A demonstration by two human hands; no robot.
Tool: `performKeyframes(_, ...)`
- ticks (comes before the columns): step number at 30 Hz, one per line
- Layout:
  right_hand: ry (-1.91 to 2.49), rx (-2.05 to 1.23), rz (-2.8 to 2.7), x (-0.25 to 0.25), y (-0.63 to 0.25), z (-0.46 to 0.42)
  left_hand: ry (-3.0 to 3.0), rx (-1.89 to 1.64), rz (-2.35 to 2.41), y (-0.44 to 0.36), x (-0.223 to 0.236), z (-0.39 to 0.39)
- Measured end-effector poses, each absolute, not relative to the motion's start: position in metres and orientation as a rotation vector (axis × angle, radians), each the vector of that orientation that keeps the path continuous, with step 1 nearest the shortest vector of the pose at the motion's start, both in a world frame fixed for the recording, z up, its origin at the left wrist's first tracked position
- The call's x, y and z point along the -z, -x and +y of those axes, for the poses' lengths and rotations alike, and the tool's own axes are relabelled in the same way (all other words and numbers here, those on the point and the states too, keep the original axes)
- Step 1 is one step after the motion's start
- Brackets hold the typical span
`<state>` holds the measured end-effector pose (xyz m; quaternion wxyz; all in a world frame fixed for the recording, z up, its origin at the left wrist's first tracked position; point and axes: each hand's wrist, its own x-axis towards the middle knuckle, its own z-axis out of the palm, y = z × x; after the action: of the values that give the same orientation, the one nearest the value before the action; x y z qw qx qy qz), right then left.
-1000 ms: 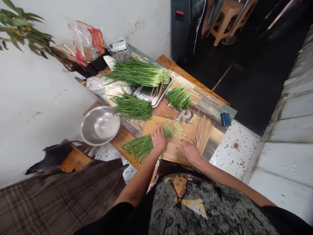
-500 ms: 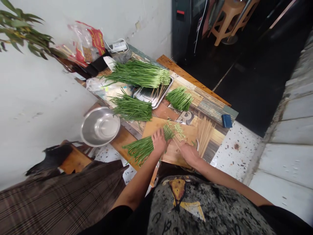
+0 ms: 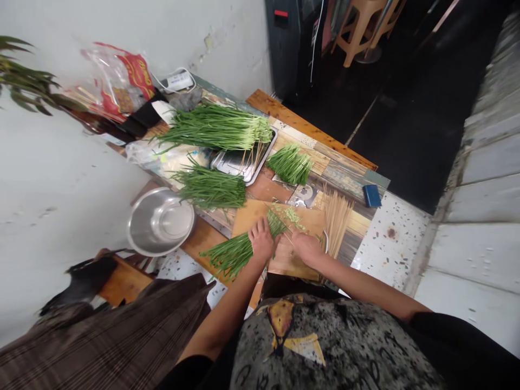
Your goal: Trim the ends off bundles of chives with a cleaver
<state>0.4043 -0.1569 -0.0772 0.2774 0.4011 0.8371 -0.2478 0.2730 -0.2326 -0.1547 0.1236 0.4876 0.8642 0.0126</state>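
My left hand [image 3: 262, 242] presses down on a bundle of green chives [image 3: 233, 253] that lies across a wooden cutting board [image 3: 284, 257]. My right hand [image 3: 307, 248] is closed around a thin bamboo skewer [image 3: 289, 236] whose point meets the cut ends of that bundle. Small chopped chive bits [image 3: 293, 216] lie on the board just beyond my hands. A fan of loose bamboo skewers [image 3: 336, 218] rests to the right of my right hand.
A steel bowl [image 3: 160, 222] hangs over the table's left edge. More chive bundles [image 3: 213, 188] lie behind, one big pile [image 3: 215, 128] across a metal tray [image 3: 239, 161], a smaller one [image 3: 290, 164] further right. A blue box [image 3: 371, 195] sits at the right edge. A plaid cloth [image 3: 105, 336] is lower left.
The view has shifted a little to the left. My right hand has moved closer to the left hand and the chive ends.
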Motion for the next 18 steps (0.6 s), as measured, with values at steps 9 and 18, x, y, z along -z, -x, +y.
performKeyframes(9,-1.192,0.661,2.303,0.091,-0.418,-0.159,-1.398,-0.032,2.582,-0.272,0.150,-0.241)
performKeyframes(18,-1.221,0.668,2.323,0.085,-0.446,-0.162,-1.358,-0.046,2.605,-0.272,0.152,-0.225)
